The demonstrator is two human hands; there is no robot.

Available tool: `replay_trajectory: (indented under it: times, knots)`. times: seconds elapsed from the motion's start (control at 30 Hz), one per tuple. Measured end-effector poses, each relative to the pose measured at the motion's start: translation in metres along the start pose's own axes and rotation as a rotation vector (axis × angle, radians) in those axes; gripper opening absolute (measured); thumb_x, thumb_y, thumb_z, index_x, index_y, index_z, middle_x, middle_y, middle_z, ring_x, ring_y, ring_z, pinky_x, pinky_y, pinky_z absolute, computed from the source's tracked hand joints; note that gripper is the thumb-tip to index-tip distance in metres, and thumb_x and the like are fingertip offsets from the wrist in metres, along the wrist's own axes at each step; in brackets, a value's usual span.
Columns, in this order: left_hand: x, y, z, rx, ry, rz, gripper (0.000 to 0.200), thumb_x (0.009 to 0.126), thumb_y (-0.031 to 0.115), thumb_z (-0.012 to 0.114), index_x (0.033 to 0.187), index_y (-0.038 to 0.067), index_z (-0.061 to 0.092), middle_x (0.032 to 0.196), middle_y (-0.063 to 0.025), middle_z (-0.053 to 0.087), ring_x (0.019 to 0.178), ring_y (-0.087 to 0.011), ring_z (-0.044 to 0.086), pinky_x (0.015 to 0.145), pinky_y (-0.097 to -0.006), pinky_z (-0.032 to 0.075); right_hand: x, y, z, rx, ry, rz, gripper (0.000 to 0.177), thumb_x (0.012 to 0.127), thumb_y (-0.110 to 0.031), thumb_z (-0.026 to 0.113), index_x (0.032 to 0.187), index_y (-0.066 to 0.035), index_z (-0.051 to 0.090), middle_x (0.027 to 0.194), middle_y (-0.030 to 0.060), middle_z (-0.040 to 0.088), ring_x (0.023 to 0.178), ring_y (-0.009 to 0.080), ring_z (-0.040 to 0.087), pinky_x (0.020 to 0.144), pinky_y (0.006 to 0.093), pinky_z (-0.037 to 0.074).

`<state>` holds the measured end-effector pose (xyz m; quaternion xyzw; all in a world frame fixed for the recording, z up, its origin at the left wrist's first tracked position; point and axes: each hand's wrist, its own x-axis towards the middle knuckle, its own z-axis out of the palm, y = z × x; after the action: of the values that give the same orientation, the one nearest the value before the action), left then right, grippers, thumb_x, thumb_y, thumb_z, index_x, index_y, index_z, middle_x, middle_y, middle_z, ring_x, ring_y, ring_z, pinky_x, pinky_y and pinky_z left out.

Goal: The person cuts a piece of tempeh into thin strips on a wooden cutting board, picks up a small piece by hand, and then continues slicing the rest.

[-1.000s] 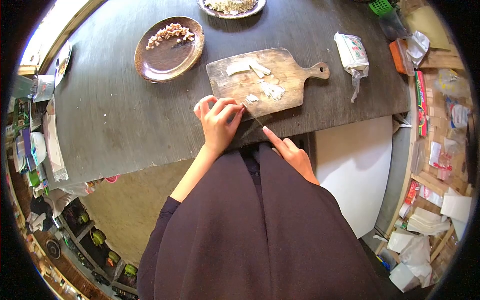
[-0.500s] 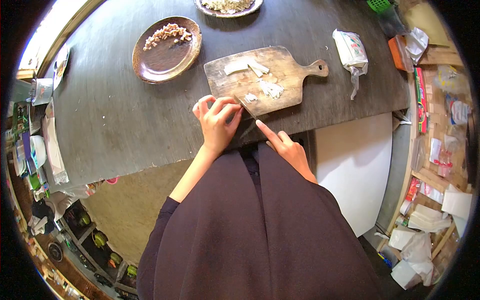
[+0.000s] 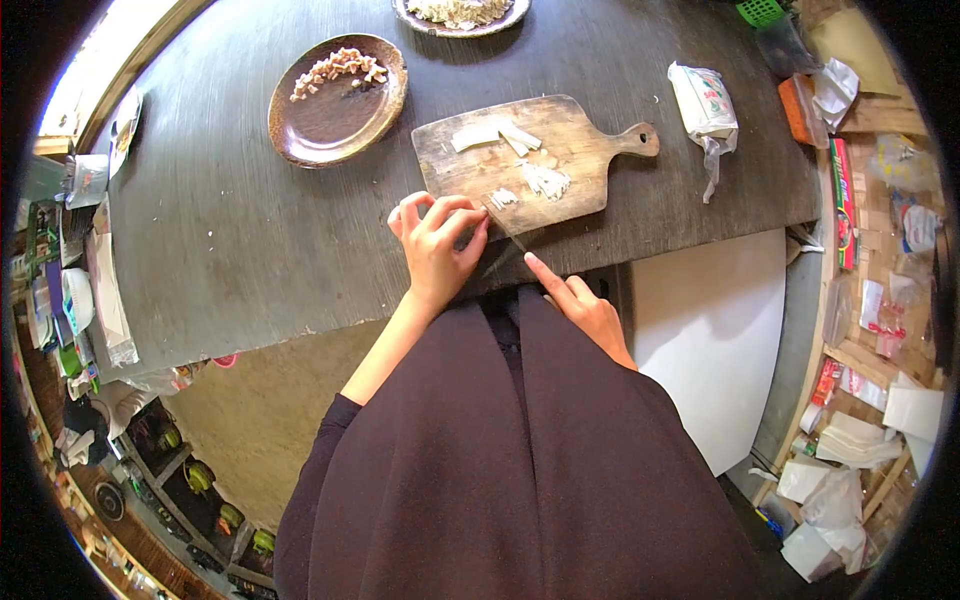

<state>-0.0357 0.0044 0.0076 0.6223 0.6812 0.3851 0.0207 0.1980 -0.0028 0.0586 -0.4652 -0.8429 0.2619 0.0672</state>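
Observation:
A wooden cutting board (image 3: 590, 165) lies near the table's front edge, its handle to the right. On it are pale strips (image 3: 476, 136) at the back and a pile of thin white slivers (image 3: 546, 181) nearer the front. My left hand (image 3: 438, 245) is at the board's front left corner, fingers pinched on a small pale piece, mostly hidden. In my right hand (image 3: 583, 305), a knife (image 3: 512, 237) points up and left, its tip beside the left fingers. My right index finger lies along the knife; the handle is hidden in the hand.
Behind the board on the left, a brown plate (image 3: 325, 140) holds small pinkish pieces. Another plate (image 3: 465, 30) with pale food stands at the back. A white plastic packet (image 3: 704, 103) lies right of the board. An orange box (image 3: 802, 110) is at the right edge.
My right hand and the knife have shifted slightly right and toward me. My left hand keeps its pinch at nearly the same place.

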Motion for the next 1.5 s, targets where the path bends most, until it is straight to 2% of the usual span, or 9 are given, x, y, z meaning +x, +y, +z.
replay_trajectory:
  times: [0.17, 0.23, 0.47, 0.6, 0.97, 1.07, 1.5]
  knots:
    - [-0.001, -0.001, 0.001, 0.002, 0.000, 0.004, 0.015, 0.073, 0.018, 0.083, 0.086, 0.020, 0.075, 0.099, 0.0086, 0.070, 0.107, -0.0247, 0.054, 0.100, -0.0445, 0.032, -0.002, 0.000, 0.000, -0.013, -0.020, 0.006, 0.067, 0.098, -0.019, 0.064, 0.156, -0.044, 0.039, 0.080, 0.0103, 0.053, 0.060, 0.0331, 0.067, 0.055, 0.0467, 0.058]
    - [-0.002, -0.001, 0.000, 0.001, -0.028, -0.007, 0.019, 0.073, 0.016, 0.083, 0.090, 0.020, 0.075, 0.101, 0.0077, 0.072, 0.112, -0.0262, 0.053, 0.102, -0.0429, 0.031, -0.001, 0.000, 0.000, -0.018, -0.020, 0.003, 0.068, 0.098, -0.019, 0.064, 0.156, -0.044, 0.039, 0.080, 0.0101, 0.053, 0.060, 0.0329, 0.067, 0.055, 0.0464, 0.057]
    - [-0.002, -0.001, 0.001, -0.007, -0.028, -0.003, 0.018, 0.073, 0.016, 0.083, 0.089, 0.020, 0.075, 0.101, 0.0080, 0.072, 0.112, -0.0261, 0.053, 0.102, -0.0429, 0.031, 0.012, 0.004, 0.012, -0.045, 0.025, -0.051, 0.069, 0.096, -0.019, 0.066, 0.156, -0.043, 0.040, 0.079, 0.0095, 0.053, 0.057, 0.0312, 0.066, 0.053, 0.0446, 0.057]
    - [-0.001, -0.002, 0.002, 0.003, 0.004, 0.003, 0.015, 0.073, 0.019, 0.083, 0.085, 0.020, 0.074, 0.099, 0.0093, 0.070, 0.106, -0.0246, 0.054, 0.100, -0.0449, 0.032, 0.013, 0.004, 0.011, -0.061, 0.007, -0.036, 0.070, 0.095, -0.019, 0.067, 0.155, -0.043, 0.040, 0.080, 0.0095, 0.053, 0.057, 0.0311, 0.066, 0.053, 0.0448, 0.057]
    - [0.000, -0.002, 0.001, -0.006, -0.003, -0.002, 0.015, 0.073, 0.018, 0.083, 0.085, 0.021, 0.074, 0.099, 0.0096, 0.070, 0.106, -0.0242, 0.054, 0.100, -0.0448, 0.032, 0.004, 0.006, 0.003, 0.020, -0.048, -0.008, 0.071, 0.096, -0.019, 0.066, 0.156, -0.044, 0.038, 0.082, 0.0105, 0.055, 0.061, 0.0344, 0.067, 0.056, 0.0477, 0.058]
    - [-0.001, -0.002, 0.000, -0.001, -0.030, -0.008, 0.018, 0.073, 0.015, 0.084, 0.088, 0.019, 0.075, 0.102, 0.0079, 0.072, 0.111, -0.0262, 0.053, 0.102, -0.0427, 0.031, 0.006, 0.005, 0.003, 0.048, -0.050, -0.003, 0.070, 0.097, -0.019, 0.065, 0.156, -0.043, 0.038, 0.084, 0.0113, 0.057, 0.063, 0.0351, 0.068, 0.058, 0.0484, 0.058]
    - [-0.001, 0.000, 0.000, 0.004, -0.017, -0.006, 0.017, 0.074, 0.017, 0.084, 0.088, 0.020, 0.076, 0.100, 0.0085, 0.072, 0.109, -0.0250, 0.053, 0.100, -0.0418, 0.031, 0.004, 0.009, 0.005, 0.045, -0.009, 0.018, 0.072, 0.094, -0.016, 0.068, 0.155, -0.043, 0.040, 0.082, 0.0119, 0.056, 0.063, 0.0361, 0.068, 0.059, 0.0492, 0.058]
